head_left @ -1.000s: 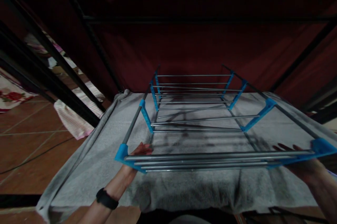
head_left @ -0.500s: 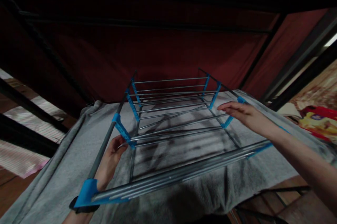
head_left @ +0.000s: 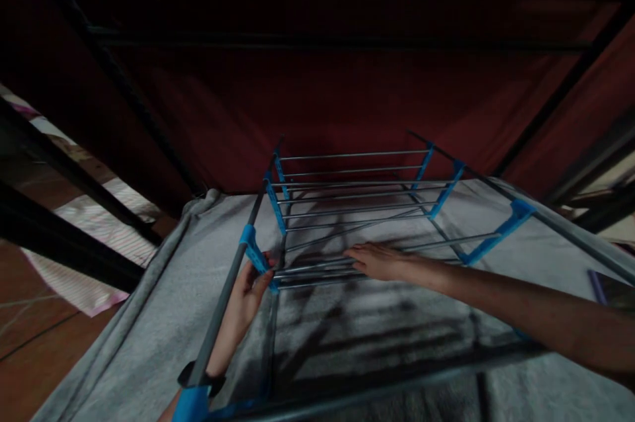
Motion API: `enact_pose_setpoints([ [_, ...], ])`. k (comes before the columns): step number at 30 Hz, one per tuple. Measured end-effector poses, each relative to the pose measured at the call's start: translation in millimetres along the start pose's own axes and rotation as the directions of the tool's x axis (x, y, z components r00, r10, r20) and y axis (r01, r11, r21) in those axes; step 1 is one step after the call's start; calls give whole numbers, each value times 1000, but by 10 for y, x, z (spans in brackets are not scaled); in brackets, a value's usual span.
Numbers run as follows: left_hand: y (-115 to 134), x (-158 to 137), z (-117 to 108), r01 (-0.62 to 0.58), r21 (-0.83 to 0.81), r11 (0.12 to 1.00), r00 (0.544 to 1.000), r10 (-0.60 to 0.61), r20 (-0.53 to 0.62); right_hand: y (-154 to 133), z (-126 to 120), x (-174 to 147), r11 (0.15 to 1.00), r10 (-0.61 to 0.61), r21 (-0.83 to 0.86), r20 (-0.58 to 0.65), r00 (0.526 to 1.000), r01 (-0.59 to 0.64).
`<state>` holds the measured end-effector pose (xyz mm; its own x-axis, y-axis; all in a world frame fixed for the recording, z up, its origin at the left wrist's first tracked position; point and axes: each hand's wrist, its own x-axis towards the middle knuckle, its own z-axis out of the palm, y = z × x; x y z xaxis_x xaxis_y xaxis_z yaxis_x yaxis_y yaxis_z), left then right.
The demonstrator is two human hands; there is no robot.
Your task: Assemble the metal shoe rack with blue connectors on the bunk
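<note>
A rack of grey metal tubes and rods with blue plastic brackets rests on a grey cloth [head_left: 163, 316]. My left hand [head_left: 248, 293], with a dark band at the wrist, is closed around the lower end of the left blue bracket [head_left: 256, 256], thumb in front and fingers behind. Over the middle of the rack, my right hand [head_left: 374, 262] has its fingers curled down on a thin metal rod [head_left: 310, 266] among several close together. Its fingertips are partly hidden. The right blue bracket [head_left: 496, 237] stands beyond my right forearm.
Farther back, several rods [head_left: 357, 156] span smaller blue brackets. A long side tube [head_left: 228, 296] runs along the left, ending at a blue corner piece [head_left: 192, 403]. Dark red panels [head_left: 347, 91] rise behind. A striped cloth [head_left: 94, 250] lies on the floor at left.
My right hand has moved left from the right bracket to the middle of the rods. My left hand has closed up around the left bracket. The view has shifted, so the rack appears farther right.
</note>
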<state>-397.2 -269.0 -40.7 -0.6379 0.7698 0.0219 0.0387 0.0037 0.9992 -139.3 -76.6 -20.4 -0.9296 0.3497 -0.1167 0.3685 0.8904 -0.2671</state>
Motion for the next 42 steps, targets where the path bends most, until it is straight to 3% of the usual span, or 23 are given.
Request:
enact_pose_setpoints([
  [3, -11, 29, 32, -4, -49, 999, 1000, 4, 16, -152, 19, 199, 999, -41, 20, 46, 998, 40],
  [12, -28, 43, 28, 41, -83, 996, 999, -38, 33, -327, -202, 228, 985, -151, 73, -72, 986, 156],
  [19, 20, 76, 76, -59, -26, 998, 998, 59, -6, -439, -286, 214, 991, -127, 41, -66, 990, 130],
  [29, -167, 103, 69, -128, 48, 991, 992, 129, -6, -485, -268, 265, 994, -105, -2, -38, 994, 105],
  [42, -199, 93, 153, -119, 12, 993, 991, 120, -62, -517, -269, 247, 994, -105, -2, -37, 994, 105],
])
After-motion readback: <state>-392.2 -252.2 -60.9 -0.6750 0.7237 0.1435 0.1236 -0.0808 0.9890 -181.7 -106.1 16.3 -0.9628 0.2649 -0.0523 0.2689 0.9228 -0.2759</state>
